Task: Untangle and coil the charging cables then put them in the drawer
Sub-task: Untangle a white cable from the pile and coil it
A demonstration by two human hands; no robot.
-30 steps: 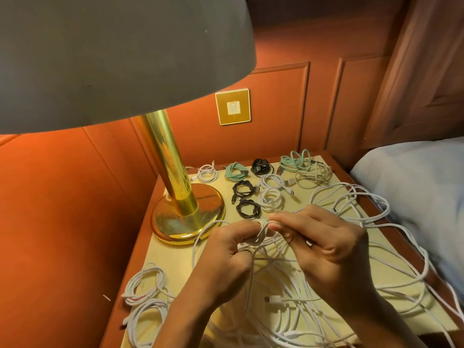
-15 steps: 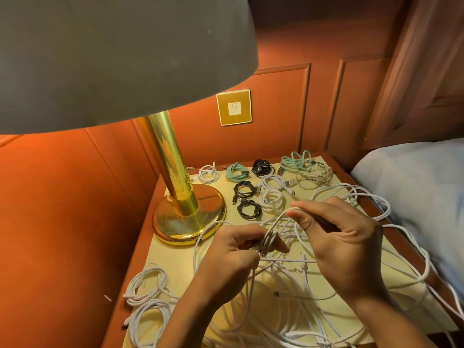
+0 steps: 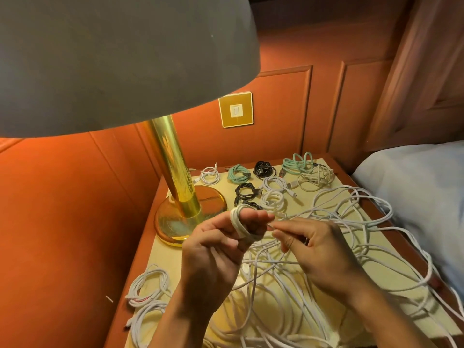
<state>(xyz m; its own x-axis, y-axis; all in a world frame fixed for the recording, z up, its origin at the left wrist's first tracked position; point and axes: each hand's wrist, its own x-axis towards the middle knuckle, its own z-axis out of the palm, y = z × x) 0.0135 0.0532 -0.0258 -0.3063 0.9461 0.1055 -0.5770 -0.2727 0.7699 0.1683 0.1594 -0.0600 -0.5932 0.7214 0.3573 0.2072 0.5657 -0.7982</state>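
A brass lamp (image 3: 179, 197) stands just left of the hands, its grey shade (image 3: 113, 59) blocking the upper view. Small round coils (image 3: 272, 199), green, black and white, lie at the back of the nightstand (image 3: 160, 259). The left hand (image 3: 213, 249) has a white cable (image 3: 239, 226) wound round its raised fingers; the right hand (image 3: 321, 249) pinches its loose strand. A tangle (image 3: 364, 222) of thin white cords sprawls beneath.

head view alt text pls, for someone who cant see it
A left hand has a white cable wound round its fingers while the right hand pinches its loose strand, above a tangle of white cables on a nightstand; small coiled cables lie beside a brass lamp.
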